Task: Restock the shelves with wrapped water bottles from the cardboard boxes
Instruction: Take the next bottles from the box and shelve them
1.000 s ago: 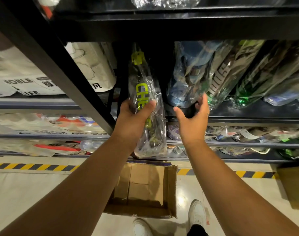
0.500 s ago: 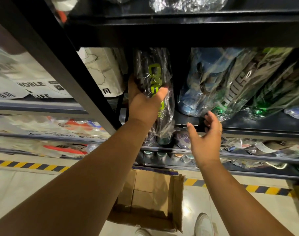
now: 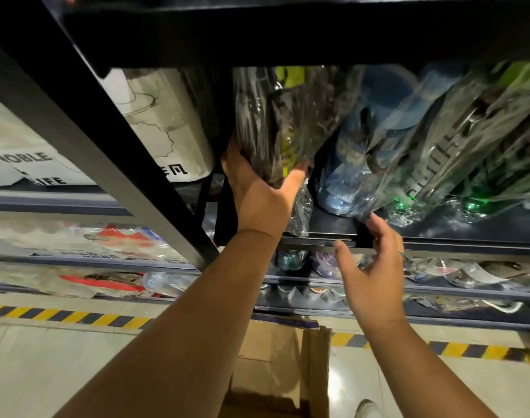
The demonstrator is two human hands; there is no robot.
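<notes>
1. The left hand [image 3: 257, 197] grasps the wrapped water bottle [image 3: 288, 125] round its lower part, with the thumb across the front.
2. The bottle leans into the shelf [image 3: 438, 241] bay, in the gap between the white carton [image 3: 164, 125] and the blue wrapped bottle [image 3: 363, 164].
3. The right hand [image 3: 375, 267] is released, its fingers loosely spread at the shelf's front edge. I cannot tell whether a fingertip touches the blue bottle's wrap.
4. The loose wrap tail hangs over the lip, so the base should probably go further back before the hand lets go.
5. Bracing the blue neighbour with the free hand would likely stop it sliding forward.
6. The cardboard box [image 3: 276, 366] stands on the floor directly below.
</notes>
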